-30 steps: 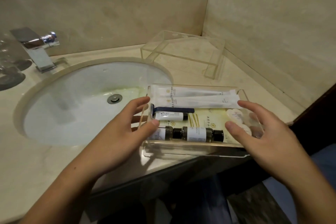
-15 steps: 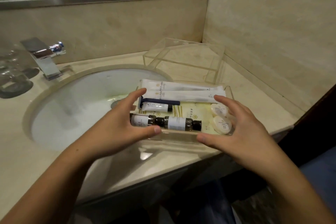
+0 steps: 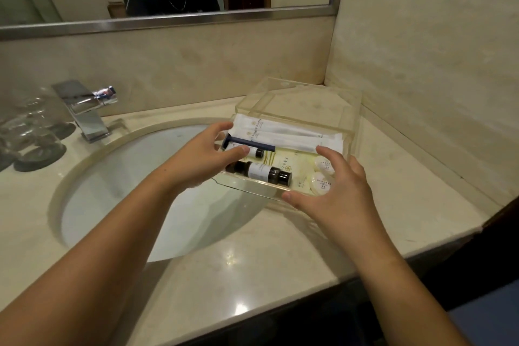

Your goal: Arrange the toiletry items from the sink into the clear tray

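Clear tray (image 3: 252,187), loaded with toiletries, sits mid-frame in both grips: left hand (image 3: 202,160) and right hand (image 3: 334,191) clasp its ends above the sink (image 3: 126,191) edge. Tilting could spill the bottles (image 3: 261,171). An acrylic stand (image 3: 303,104) behind crowds the tabletop (image 3: 280,261).

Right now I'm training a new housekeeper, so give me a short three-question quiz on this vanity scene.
1. True or false: both hands hold the clear tray.
2. Which lies nearest the tray's back wall: A) dark bottles, B) white sachets, C) round soaps?
3. What clear object stands behind the tray?

Key:
1. True: left hand at one end, right hand at the other.
2. B.
3. An acrylic riser, in the counter's corner.
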Demonstrator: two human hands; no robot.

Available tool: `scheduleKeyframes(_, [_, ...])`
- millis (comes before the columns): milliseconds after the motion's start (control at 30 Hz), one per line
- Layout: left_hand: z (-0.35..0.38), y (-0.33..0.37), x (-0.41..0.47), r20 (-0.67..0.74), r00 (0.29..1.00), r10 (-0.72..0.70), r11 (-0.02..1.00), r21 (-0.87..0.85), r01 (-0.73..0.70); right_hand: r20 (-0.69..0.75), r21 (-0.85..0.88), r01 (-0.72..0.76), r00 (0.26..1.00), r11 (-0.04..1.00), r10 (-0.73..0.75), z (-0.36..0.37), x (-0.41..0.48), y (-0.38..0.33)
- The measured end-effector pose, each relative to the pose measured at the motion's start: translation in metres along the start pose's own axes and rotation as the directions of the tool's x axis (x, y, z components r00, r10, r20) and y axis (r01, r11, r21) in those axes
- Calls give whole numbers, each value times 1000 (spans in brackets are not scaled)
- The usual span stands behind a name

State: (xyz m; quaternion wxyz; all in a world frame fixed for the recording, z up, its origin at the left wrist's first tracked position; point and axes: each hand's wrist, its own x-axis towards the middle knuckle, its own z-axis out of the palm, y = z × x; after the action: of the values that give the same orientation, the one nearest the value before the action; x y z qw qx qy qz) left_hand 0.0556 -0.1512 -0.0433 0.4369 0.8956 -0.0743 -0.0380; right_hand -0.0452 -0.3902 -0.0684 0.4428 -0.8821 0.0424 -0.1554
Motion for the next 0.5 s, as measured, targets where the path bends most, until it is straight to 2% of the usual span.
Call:
scheduleKeyframes(133, [6, -1, 11, -5, 1000, -5, 999, -48, 5, -27, -1, -2, 1000, 1000, 2, 9, 3, 2])
scheduleKeyframes(500, [10, -6, 29, -50, 999, 12, 999, -47, -14, -40, -12, -20, 999, 1000, 20, 16, 15, 3])
